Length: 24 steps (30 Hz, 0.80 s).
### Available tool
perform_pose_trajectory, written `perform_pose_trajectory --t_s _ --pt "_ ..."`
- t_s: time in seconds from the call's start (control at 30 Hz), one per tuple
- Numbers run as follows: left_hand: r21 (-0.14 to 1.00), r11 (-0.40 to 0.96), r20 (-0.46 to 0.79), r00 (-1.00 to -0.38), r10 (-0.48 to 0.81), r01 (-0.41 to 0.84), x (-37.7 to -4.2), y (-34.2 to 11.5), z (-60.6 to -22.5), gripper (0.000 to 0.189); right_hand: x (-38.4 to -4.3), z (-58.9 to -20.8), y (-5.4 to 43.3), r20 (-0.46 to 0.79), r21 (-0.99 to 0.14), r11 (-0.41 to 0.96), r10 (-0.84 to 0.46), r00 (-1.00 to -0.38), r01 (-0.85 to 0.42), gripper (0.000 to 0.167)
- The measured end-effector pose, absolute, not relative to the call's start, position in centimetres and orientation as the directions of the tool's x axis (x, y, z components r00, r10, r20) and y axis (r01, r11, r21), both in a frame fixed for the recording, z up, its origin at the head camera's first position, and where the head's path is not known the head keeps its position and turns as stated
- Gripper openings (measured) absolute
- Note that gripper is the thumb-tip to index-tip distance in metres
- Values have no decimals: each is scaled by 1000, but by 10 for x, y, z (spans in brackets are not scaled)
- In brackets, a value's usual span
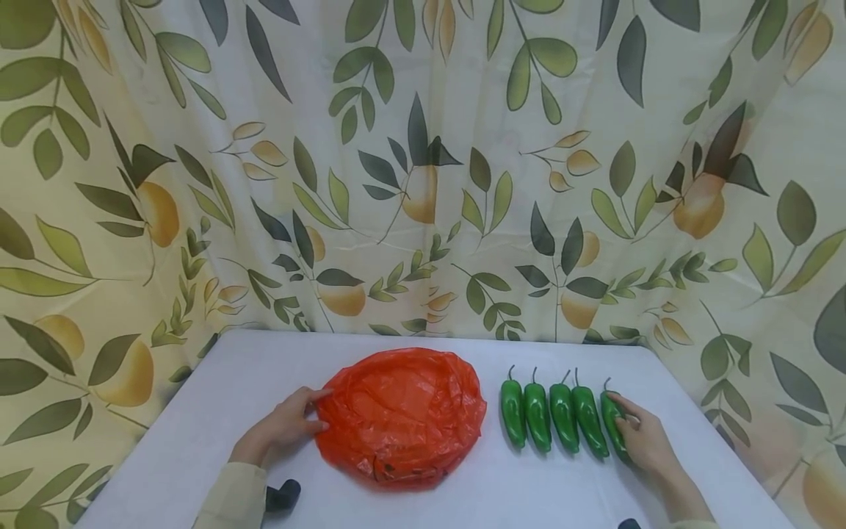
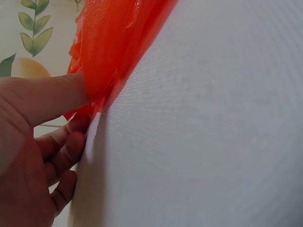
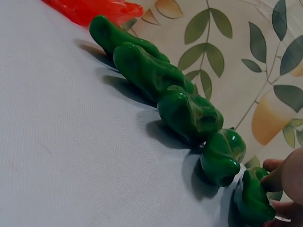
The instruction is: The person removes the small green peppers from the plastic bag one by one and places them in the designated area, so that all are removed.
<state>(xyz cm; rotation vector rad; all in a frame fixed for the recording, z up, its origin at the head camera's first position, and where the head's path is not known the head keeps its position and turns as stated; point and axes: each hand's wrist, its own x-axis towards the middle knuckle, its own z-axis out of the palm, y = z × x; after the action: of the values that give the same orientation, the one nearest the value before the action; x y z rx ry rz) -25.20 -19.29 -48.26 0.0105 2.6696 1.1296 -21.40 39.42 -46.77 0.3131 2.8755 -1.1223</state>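
A red plastic bag (image 1: 403, 419) lies spread in a rounded shape on the white table. My left hand (image 1: 286, 425) is at the bag's left edge, pinching the thin plastic between thumb and fingers, as the left wrist view shows the bag (image 2: 111, 47) at the thumb. To the bag's right, several green peppers (image 1: 562, 415) lie side by side in a row, stems pointing away from me. My right hand (image 1: 644, 437) holds the rightmost pepper (image 1: 613, 422) between thumb and fingers. In the right wrist view that pepper (image 3: 254, 196) appears at the lower right, beside the rest of the row.
A white cloth covers the table (image 1: 463, 507). A curtain (image 1: 423, 220) printed with leaves and fruit hangs behind it and along both sides. A black object (image 1: 283, 497) shows by the left sleeve, and another dark piece (image 1: 629, 523) at the bottom edge near the right forearm.
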Motion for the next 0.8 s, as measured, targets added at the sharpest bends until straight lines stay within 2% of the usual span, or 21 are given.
perform_pose_trajectory --t_s 0.4,0.8 --pt "702 711 -190 -973 132 -40 -254 -195 -476 59 -214 -464 395 -122 -686 683 234 -964 253 63" --pt "719 695 -160 -976 149 -12 -252 -200 -465 56 -212 -441 378 -30 -702 688 227 -973 182 62"
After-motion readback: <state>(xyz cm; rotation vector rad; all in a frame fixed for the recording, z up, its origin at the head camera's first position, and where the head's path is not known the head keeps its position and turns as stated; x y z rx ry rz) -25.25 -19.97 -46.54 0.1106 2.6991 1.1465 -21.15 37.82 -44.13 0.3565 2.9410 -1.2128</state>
